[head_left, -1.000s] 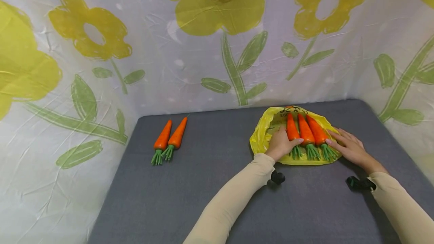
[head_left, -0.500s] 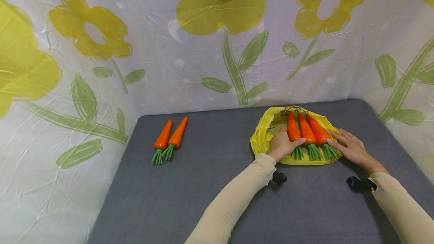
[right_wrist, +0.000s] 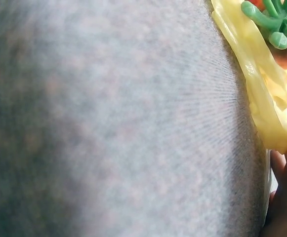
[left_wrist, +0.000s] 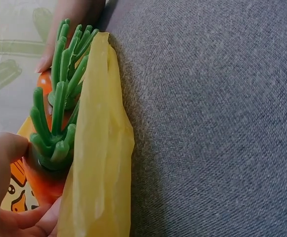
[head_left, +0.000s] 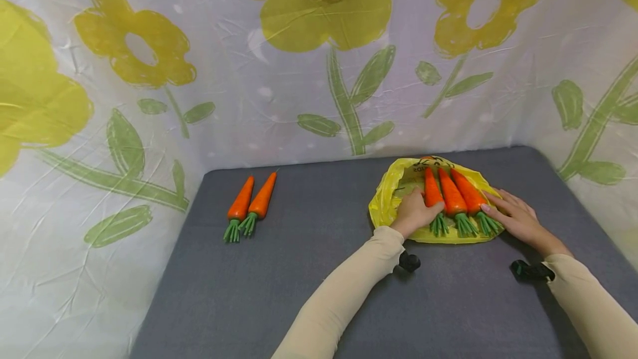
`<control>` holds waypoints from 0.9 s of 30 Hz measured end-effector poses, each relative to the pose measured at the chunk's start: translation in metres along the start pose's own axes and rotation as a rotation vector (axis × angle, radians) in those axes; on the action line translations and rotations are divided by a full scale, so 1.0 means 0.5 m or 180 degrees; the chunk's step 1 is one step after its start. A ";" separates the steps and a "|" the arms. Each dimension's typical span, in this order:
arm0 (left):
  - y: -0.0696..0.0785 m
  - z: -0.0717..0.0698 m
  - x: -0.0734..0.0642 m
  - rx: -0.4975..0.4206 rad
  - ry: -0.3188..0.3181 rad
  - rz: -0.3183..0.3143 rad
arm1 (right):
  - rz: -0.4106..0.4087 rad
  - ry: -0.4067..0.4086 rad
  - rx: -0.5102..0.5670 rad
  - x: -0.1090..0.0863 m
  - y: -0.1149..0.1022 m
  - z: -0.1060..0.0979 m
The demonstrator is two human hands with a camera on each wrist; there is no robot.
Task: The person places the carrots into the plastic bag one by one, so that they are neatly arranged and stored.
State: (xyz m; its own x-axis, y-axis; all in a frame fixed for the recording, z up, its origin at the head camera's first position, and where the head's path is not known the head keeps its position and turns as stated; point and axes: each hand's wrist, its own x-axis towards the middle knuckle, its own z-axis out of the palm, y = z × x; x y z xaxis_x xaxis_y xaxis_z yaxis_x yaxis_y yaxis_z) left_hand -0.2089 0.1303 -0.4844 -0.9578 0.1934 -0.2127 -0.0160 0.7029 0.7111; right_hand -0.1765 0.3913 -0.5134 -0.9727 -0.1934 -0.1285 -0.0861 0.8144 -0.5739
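Note:
A yellow plastic bag lies with its mouth toward me on the grey table. In it are three orange carrots side by side, green tops nearest me: the left carrot, the middle carrot and the right carrot. My left hand holds the left carrot near its top, thumb above and fingers along its side. At the bag's right edge, my right hand grips the bag wall, thumb by the right carrot's thick end and fingers outside. In the left wrist view, the bag's near rim covers part of the carrots.
Two more carrots, a left one and a right one, lie together on the table's far left. A flower-printed cloth hangs behind and along both sides.
The green ends of the bagged carrots have shifted slightly right, with my left hand against the left one. My right hand stays at the bag's edge. The two loose carrots stay put.

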 end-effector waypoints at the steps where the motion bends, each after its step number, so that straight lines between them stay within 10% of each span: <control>1: 0.000 0.001 0.000 0.0025 -0.0002 0.0013 | -0.0001 0.0000 0.0003 0.000 0.000 0.000; 27: 0.001 -0.018 -0.005 0.0220 0.0058 0.0263 | 0.0026 0.0000 0.0018 0.002 0.001 0.000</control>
State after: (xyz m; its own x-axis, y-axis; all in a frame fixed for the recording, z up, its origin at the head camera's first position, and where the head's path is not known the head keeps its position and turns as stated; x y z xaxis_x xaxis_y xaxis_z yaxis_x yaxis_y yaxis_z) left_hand -0.2091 0.1238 -0.4773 -0.9601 0.2405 -0.1427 0.0824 0.7307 0.6777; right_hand -0.1774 0.3916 -0.5139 -0.9733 -0.1868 -0.1331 -0.0771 0.8129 -0.5773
